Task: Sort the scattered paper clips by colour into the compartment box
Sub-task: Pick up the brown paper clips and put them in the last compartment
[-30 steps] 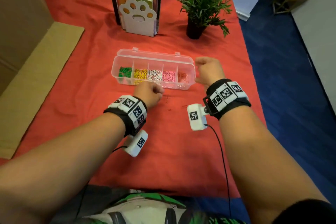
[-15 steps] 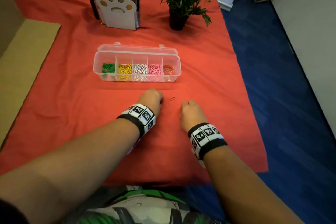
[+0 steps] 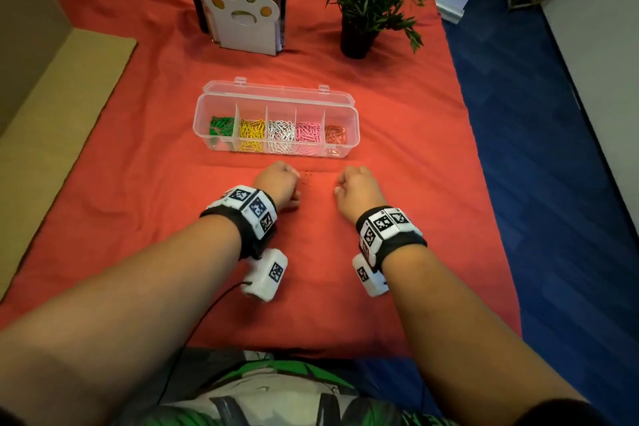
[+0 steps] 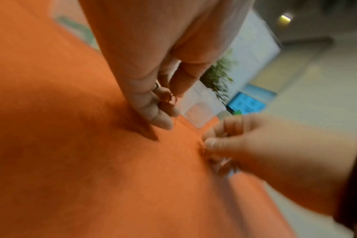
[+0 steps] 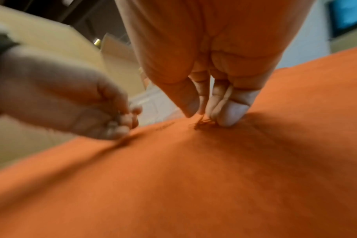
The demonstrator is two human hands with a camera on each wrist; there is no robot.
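Fingers (image 4: 153, 103) of the left hand (image 3: 276, 183) pinch blurred orange clips (image 4: 169, 98); right hand's (image 3: 358, 188) grip is unclear.

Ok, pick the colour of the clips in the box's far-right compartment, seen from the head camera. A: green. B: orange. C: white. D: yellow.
B: in the compartment box, the rightmost compartment holds the orange paper clips; the green paper clips sit at the far left, then yellow, white and pink.
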